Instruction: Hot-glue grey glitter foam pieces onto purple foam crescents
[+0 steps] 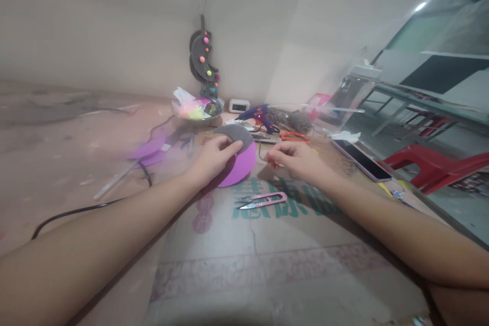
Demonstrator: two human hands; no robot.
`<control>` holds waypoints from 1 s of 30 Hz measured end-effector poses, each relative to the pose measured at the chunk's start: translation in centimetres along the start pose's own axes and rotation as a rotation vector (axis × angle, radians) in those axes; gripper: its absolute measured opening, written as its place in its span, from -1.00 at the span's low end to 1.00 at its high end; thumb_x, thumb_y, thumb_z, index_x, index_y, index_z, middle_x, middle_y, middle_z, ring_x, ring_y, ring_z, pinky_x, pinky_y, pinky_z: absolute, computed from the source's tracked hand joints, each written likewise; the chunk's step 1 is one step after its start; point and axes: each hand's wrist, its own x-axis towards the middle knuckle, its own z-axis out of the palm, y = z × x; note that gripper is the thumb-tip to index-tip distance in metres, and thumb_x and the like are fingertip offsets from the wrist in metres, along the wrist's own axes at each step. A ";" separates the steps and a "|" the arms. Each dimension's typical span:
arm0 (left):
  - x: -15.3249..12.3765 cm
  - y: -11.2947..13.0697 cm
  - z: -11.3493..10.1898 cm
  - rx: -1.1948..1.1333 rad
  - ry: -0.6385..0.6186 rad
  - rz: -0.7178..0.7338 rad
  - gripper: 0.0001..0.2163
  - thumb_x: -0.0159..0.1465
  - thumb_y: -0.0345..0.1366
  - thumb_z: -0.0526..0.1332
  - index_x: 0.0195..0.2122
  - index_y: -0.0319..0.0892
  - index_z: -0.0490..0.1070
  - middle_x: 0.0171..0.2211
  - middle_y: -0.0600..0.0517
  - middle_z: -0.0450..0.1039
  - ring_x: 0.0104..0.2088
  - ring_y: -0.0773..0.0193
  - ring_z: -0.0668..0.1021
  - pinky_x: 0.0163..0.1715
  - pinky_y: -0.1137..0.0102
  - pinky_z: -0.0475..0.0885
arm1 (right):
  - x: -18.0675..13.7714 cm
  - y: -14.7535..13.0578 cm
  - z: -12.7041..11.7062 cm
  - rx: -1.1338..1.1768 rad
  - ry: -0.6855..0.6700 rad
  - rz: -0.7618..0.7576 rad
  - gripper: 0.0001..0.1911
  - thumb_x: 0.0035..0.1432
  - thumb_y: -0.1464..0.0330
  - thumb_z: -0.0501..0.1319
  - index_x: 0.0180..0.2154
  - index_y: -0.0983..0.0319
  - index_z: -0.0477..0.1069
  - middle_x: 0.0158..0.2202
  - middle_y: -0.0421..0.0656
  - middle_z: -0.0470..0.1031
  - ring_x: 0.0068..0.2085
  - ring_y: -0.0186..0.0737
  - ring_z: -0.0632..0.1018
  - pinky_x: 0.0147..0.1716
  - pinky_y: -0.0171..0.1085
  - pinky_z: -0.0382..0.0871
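My left hand (pixel 214 158) is closed on a round purple disc (pixel 244 165) with a grey crescent (pixel 239 136) on its upper face; the thumb presses on the grey part. To the right, apart from the disc, my right hand (pixel 288 158) has thumb and fingers pinched together. A thin dark cord (pixel 260 150) curves down to its fingertips and looks held there. Pink thread snips (pixel 263 200) lie on the printed board (pixel 214 275) below the hands. Behind the disc rests a blue glue gun (pixel 260 116), with orange-handled scissors (pixel 294 137) near it.
A bowl (pixel 196 114) of colourful bits and a white clock (pixel 239 106) stand by the wall. A grey crescent ornament (pixel 202 58) hangs there. Grey yarn (pixel 300 121) lies behind my right hand, a phone (pixel 361 160) at right. Purple pieces (pixel 151 147) and a black cable (pixel 76 211) lie left.
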 end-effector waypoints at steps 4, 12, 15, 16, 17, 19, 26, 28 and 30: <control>-0.2 0.4 -0.1 0.054 -0.054 0.041 -0.67 0.19 -0.02 0.18 -0.53 -0.19 0.26 -0.56 0.14 0.26 -0.50 0.36 0.35 -0.43 0.43 0.20 | -0.2 -0.1 0.4 -0.068 0.144 -0.040 -0.78 0.08 0.26 0.23 -0.24 0.24 0.48 -0.37 -0.18 0.50 -0.46 -0.36 0.42 -0.45 -0.31 0.34; -0.3 0.5 0.0 0.076 -0.091 0.019 -0.68 0.19 -0.05 0.18 -0.53 -0.19 0.24 -0.56 0.12 0.26 -0.52 0.39 0.34 -0.50 0.47 0.18 | 0.3 0.7 0.0 0.050 0.144 -0.060 -0.70 0.10 0.22 0.22 -0.14 0.20 0.36 -0.14 -0.14 0.46 -0.48 -0.40 0.43 -0.45 -0.29 0.38; -0.2 0.6 0.0 -0.052 -0.111 -0.060 -0.68 0.20 -0.07 0.17 -0.53 -0.17 0.16 -0.60 0.17 0.15 -0.61 0.44 0.24 -0.60 0.49 0.08 | -0.2 -0.6 -0.6 -0.110 0.079 -0.105 -0.78 0.15 0.20 0.18 -0.31 0.23 0.36 -0.42 -0.23 0.42 -0.48 -0.38 0.40 -0.46 -0.33 0.31; -0.2 0.6 0.0 -0.085 -0.115 -0.077 -0.69 0.20 -0.08 0.17 -0.53 -0.17 0.14 -0.61 0.18 0.12 -0.62 0.45 0.21 -0.62 0.50 0.06 | -0.5 -1.3 -0.9 -0.195 0.005 -0.123 -0.80 0.16 0.22 0.17 -0.35 0.24 0.36 -0.47 -0.24 0.41 -0.47 -0.37 0.40 -0.44 -0.33 0.29; -0.2 0.5 0.0 -0.103 -0.117 -0.084 -0.69 0.19 -0.09 0.17 -0.53 -0.17 0.14 -0.62 0.18 0.11 -0.63 0.46 0.20 -0.64 0.50 0.04 | -0.9 -2.1 -1.1 -0.292 -0.095 -0.144 -0.82 0.17 0.26 0.16 -0.36 0.24 0.38 -0.44 -0.22 0.43 -0.44 -0.35 0.42 -0.41 -0.33 0.29; -0.1 0.5 0.0 -0.104 -0.111 -0.083 -0.68 0.19 -0.09 0.18 -0.53 -0.17 0.13 -0.63 0.18 0.11 -0.64 0.47 0.19 -0.65 0.51 0.03 | -1.9 -3.6 -1.3 -0.466 -0.303 -0.188 -0.83 0.22 0.32 0.11 -0.29 0.22 0.45 -0.34 -0.18 0.50 -0.32 -0.30 0.48 -0.30 -0.32 0.30; -0.1 0.4 0.0 -0.146 -0.117 -0.104 -0.67 0.17 -0.08 0.20 -0.53 -0.17 0.13 -0.64 0.19 0.10 -0.68 0.50 0.17 -0.69 0.54 0.00 | -4.1 -4.5 0.1 -0.751 -0.542 -0.304 -0.72 0.13 0.16 0.23 -0.17 0.18 0.43 -0.23 -0.15 0.46 -0.21 -0.22 0.46 -0.25 -0.30 0.27; -0.1 0.3 0.0 -0.157 -0.112 -0.105 -0.67 0.16 -0.08 0.21 -0.53 -0.17 0.13 -0.65 0.20 0.09 -0.68 0.50 0.16 -0.70 0.54 -0.01 | -4.2 -4.1 0.6 -0.804 -0.524 -0.343 -0.81 0.20 0.25 0.17 -0.22 0.21 0.43 -0.27 -0.15 0.45 -0.25 -0.25 0.45 -0.26 -0.30 0.26; 0.0 0.2 0.0 -0.182 -0.111 -0.107 -0.67 0.15 -0.08 0.21 -0.53 -0.17 0.12 -0.65 0.20 0.08 -0.68 0.50 0.16 -0.70 0.55 -0.01 | -4.1 -3.9 1.0 -0.838 -0.502 -0.387 -0.86 0.22 0.33 0.13 -0.26 0.23 0.43 -0.31 -0.15 0.45 -0.29 -0.28 0.44 -0.30 -0.32 0.24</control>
